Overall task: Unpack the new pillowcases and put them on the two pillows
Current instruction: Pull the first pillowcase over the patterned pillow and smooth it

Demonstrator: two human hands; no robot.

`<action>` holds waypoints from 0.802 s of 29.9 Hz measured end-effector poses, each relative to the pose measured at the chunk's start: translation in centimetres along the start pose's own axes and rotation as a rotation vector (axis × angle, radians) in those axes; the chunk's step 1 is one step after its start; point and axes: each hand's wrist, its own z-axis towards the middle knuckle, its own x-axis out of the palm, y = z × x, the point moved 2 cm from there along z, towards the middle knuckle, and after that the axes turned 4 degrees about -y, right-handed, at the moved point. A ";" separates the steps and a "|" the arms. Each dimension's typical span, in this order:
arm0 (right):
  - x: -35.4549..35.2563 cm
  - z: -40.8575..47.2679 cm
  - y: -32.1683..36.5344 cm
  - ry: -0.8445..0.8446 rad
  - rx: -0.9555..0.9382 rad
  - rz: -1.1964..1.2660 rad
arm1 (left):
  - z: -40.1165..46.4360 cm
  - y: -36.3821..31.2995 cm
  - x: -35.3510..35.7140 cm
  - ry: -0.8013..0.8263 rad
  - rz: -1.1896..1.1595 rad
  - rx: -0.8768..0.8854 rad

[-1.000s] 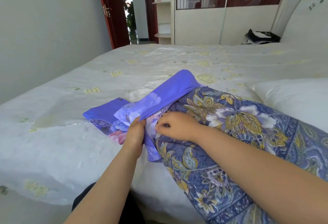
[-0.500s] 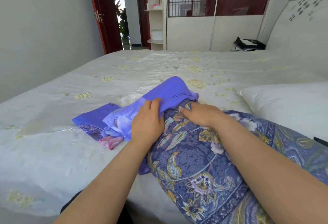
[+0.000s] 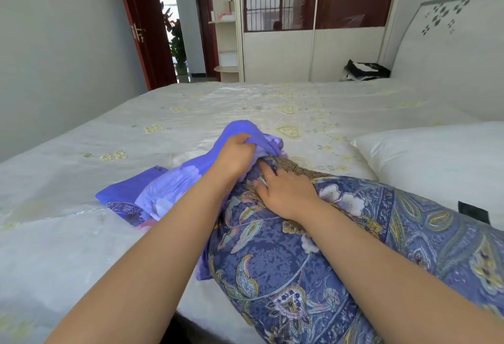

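On the bed (image 3: 81,234), my left hand (image 3: 234,156) grips the pillowcase's purple flap (image 3: 245,130), bunched, to hold its mouth open; my right hand (image 3: 286,193), fingers relaxed, presses the patterned pillow (image 3: 286,275) steady. The bare white pillow (image 3: 436,163) waits beside.

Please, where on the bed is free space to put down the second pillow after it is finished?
Free: the wide bedspread beyond the hands, between the purple pillowcase and the far edge, and the left part toward the wall. Crowded: the near right side, where the patterned pillow, the white pillow and both hands lie close together.
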 end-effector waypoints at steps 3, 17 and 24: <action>0.1 1.0 -0.9 0.105 0.115 0.045 | -3.1 0.6 0.9 0.158 0.098 0.035; -0.7 2.6 -5.2 -0.158 0.359 0.744 | -6.2 5.2 -0.7 0.270 0.537 0.253; -1.9 4.2 -5.4 0.148 0.209 0.382 | -6.5 3.0 -3.9 0.503 0.262 0.004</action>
